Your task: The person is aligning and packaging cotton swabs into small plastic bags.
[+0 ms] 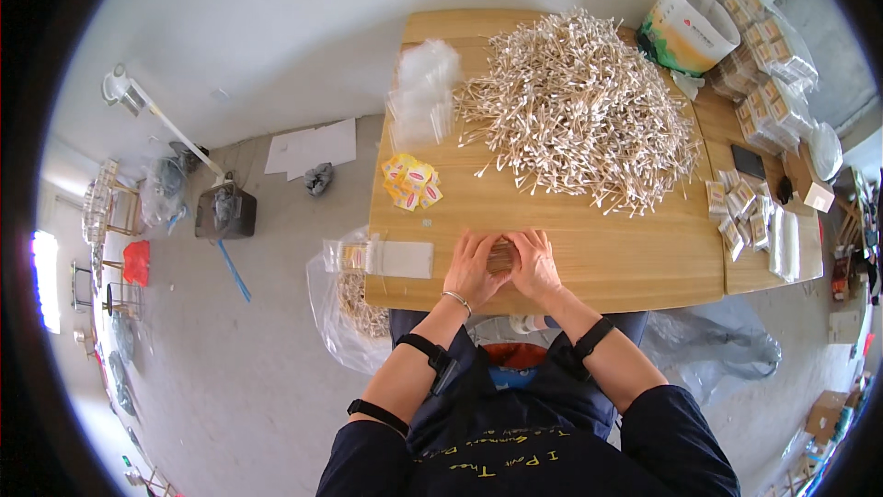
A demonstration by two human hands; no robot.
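Note:
Near the front edge of the wooden table [635, 267], my left hand [471, 269] and my right hand [536, 262] close around a bundle of cotton swabs [501, 258] from both sides. Its brown sticks show between my fingers; the rest of it is hidden by them. Beyond my hands spreads a large loose heap of cotton swabs [579, 111]. To the left of my left hand lies a stack of white plastic sleeves [405, 260]. Several yellow and white printed cards [411, 182] are scattered farther back, with transparent bags [425, 92] behind them.
A white, green and orange bag [688, 28] stands at the back right, beside stacked packs [773, 46]. Small filled packets [739, 207] and a dark flat device [748, 161] lie on the right side. A plastic bag of swabs [359, 308] hangs below the left edge.

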